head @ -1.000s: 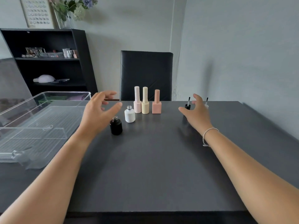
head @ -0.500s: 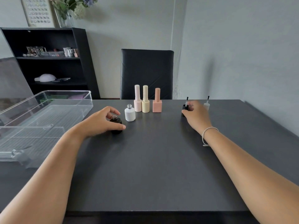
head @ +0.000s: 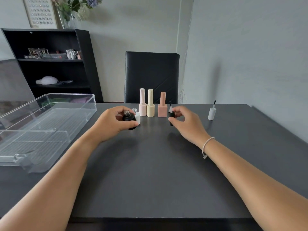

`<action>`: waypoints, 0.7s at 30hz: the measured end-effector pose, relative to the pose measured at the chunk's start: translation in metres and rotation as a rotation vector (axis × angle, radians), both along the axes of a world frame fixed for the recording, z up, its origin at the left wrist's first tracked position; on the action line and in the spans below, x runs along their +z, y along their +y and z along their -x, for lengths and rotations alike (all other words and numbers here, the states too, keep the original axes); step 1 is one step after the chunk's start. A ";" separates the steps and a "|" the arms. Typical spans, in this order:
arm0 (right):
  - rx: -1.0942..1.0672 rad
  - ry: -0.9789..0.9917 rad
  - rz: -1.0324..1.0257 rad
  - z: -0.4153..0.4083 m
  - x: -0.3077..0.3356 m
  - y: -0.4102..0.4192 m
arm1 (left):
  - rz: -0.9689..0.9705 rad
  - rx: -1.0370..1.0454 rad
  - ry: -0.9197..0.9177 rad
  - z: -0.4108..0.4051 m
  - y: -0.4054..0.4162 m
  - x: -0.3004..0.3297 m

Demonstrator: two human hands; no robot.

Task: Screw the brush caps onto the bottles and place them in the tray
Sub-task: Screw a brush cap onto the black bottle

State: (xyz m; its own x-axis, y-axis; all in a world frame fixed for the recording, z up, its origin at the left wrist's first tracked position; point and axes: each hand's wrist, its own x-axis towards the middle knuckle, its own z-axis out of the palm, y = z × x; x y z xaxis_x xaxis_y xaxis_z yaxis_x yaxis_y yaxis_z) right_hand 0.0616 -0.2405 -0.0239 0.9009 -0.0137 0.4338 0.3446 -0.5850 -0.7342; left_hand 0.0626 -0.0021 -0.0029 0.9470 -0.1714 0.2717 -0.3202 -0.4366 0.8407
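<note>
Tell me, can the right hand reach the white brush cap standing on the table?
Probably yes. The white brush cap stands alone on the table, just right of the right hand, with nothing between them. But that hand's fingers already hold the black brush cap, so it would need freeing first.

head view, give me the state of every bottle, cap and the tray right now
round black bottle: uncapped, in left hand grip
black brush cap: off, brush up, held by right hand
white round bottle: uncapped, standing
white brush cap: standing, brush up
three tall pastel bottles: capped, upright
clear plastic tray: holds no bottles
</note>
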 end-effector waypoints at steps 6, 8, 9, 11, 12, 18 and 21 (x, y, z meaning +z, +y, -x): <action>0.225 -0.023 -0.083 0.016 0.007 0.012 | 0.100 -0.046 -0.003 0.001 -0.010 -0.003; 0.249 -0.033 -0.111 0.018 0.009 0.014 | 0.075 -0.035 -0.022 0.000 -0.013 -0.005; 0.250 -0.049 -0.139 0.019 0.009 0.015 | 0.068 -0.033 -0.032 0.000 -0.014 -0.006; 0.240 -0.079 -0.190 0.020 0.011 0.015 | 0.058 -0.037 -0.058 -0.001 -0.015 -0.008; 0.235 -0.088 -0.202 0.021 0.013 0.014 | 0.052 -0.043 -0.072 0.000 -0.015 -0.009; 0.259 -0.129 -0.240 0.024 0.015 0.013 | -0.020 -0.064 -0.125 0.000 -0.015 -0.011; 0.270 -0.131 -0.247 0.024 0.015 0.012 | -0.011 -0.074 -0.134 0.000 -0.016 -0.012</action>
